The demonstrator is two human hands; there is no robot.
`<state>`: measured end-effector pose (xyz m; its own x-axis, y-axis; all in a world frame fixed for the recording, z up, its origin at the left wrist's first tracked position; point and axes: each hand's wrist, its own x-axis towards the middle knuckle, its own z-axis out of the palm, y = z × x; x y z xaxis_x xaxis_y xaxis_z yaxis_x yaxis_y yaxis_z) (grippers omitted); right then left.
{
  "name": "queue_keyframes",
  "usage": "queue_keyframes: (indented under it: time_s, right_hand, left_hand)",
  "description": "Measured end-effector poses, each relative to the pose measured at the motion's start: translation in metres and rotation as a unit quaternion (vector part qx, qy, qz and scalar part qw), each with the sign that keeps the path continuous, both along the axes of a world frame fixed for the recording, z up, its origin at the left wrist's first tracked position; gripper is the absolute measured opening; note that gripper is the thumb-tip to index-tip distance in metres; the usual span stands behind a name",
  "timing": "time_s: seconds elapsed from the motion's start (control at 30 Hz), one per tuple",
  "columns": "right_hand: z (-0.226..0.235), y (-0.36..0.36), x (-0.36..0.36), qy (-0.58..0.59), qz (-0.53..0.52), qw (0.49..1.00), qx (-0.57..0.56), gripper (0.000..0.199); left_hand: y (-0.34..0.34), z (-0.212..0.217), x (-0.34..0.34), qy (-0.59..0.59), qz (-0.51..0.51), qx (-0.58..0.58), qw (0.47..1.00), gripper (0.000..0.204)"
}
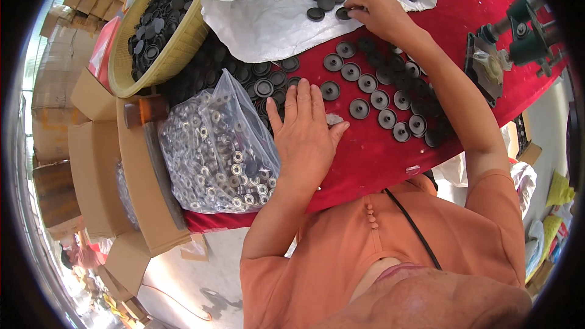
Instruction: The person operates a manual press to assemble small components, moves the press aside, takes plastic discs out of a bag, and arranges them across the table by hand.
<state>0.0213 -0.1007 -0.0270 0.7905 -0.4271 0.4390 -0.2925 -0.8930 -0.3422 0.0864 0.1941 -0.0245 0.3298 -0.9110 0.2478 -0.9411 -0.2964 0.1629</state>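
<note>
Looking down at the red table (pixel 378 152), I use it as my landmark for everything else. I see 2 hands. The left hand (pixel 304 134) lies flat and unclenched on the table near its front edge, fingers spread, grasping nothing, its thumb side touching the clear bag of metal rings (pixel 213 146). The right hand (pixel 381 12) reaches to the far side of the table, fingertips pinching 1 black disc (pixel 344 13) at the edge of the white sack (pixel 268 18); about 8 more discs sit on that sack.

Between the 2 hands, roughly 20 black discs (pixel 368 83) lie on the table in loose rows, cupped side up, and a darker heap of them (pixel 256 76) runs under the sack toward the table's left end; I cannot count that heap. There is 1 yellow basket (pixel 177 49) at the far left of the table, full of the same discs. 1 green metal press (pixel 518 36) stands at the table's right end.

Off the table's left side stand stacked cardboard boxes (pixel 91 146), at least 5, on a pale floor.
</note>
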Motion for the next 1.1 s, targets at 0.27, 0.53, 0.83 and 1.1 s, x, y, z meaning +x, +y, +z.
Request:
queue_keyframes:
  time_s: [0.27,0.53,0.83,1.1]
  right_hand:
    - [-0.01,0.004,0.005,0.065,-0.021,0.994,-0.086,0.015]
    - [0.022,0.112,-0.045,0.012,0.174,0.985,-0.019,0.006]
    - [0.033,0.114,-0.076,-0.021,0.124,0.992,-0.018,0.012]
    - [0.019,0.171,-0.175,-0.016,0.03,0.999,0.025,0.021]
  left_hand:
    - [-0.002,0.001,0.0,0.005,-0.009,-0.011,1.0,0.078]
    - [0.002,0.0,0.004,0.007,-0.009,-0.016,1.0,0.084]
    - [0.005,-0.002,0.002,-0.001,-0.025,-0.02,0.999,0.08]
    - [-0.005,0.002,-0.014,-0.032,-0.102,0.055,0.993,0.082]
